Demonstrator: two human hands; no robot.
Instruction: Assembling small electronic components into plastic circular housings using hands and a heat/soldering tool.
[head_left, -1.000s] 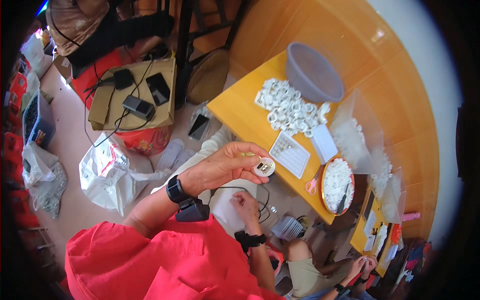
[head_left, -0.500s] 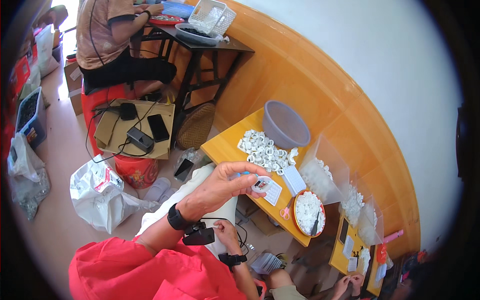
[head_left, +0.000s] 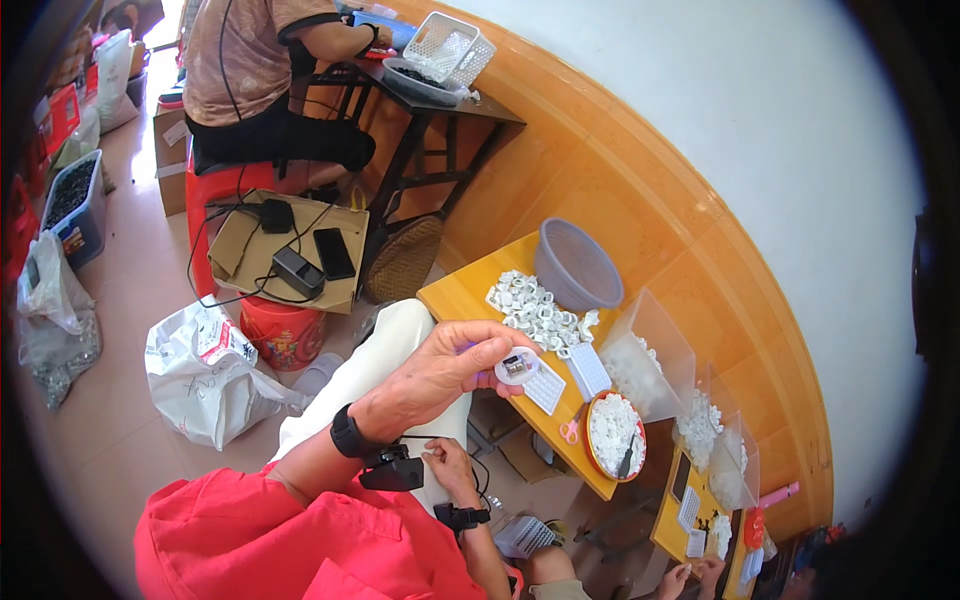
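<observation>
White and round, the small plastic ring part (head_left: 517,367) sat pinched in the left hand (head_left: 440,375) fingertips, raised just short of the yellow wooden counter (head_left: 470,290). Lower, near the lap, the right hand (head_left: 450,465) lay loosely curled, apparently holding nothing

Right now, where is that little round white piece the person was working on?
The round white piece is pinched in the left hand, raised in mid-picture beside the yellow table, just below the heap of white rings.

Glossy orange wooden table (head_left: 470,292), seemingly white plastic rings (head_left: 530,305), matt grey plastic basin (head_left: 577,268).
</observation>
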